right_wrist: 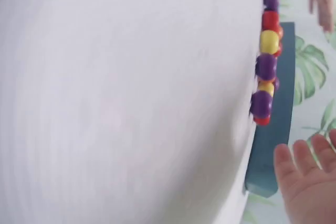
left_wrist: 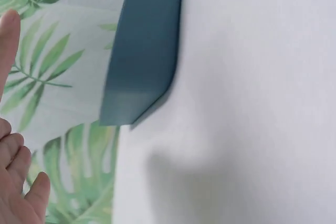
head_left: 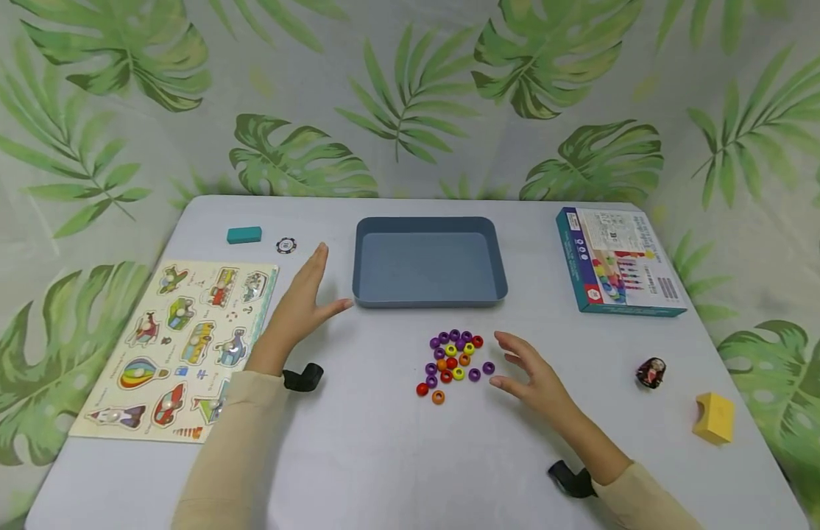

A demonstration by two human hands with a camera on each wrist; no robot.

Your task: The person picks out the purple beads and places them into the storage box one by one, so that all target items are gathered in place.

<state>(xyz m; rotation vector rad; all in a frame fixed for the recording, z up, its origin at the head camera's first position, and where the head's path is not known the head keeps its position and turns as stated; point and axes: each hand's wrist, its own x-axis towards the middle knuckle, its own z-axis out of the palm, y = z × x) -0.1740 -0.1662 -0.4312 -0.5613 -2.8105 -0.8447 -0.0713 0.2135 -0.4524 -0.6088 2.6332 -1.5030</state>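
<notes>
Beads (head_left: 452,363) lie, in the head view, just left of your right hand (head_left: 534,379), which hangs empty, thumb and fingers apart; your left hand (head_left: 305,303) is empty too, fingers straight, thumb stretched toward the near corner of the tray (head_left: 430,266). Whether that thumb touches it, you cannot tell. The beads look light, hard and smooth, apt to roll or slip, so pinch each lightly across its round sides. The tray, right of your left hand, looks light and fairly stiff; grasp it by the rim. In the left wrist view, your digits stand apart, gripping nothing, left of the tray's wall. In the right wrist view, your fingers are spread, with the beads beyond their tips, sturdy-looking and unlikely to break.
</notes>
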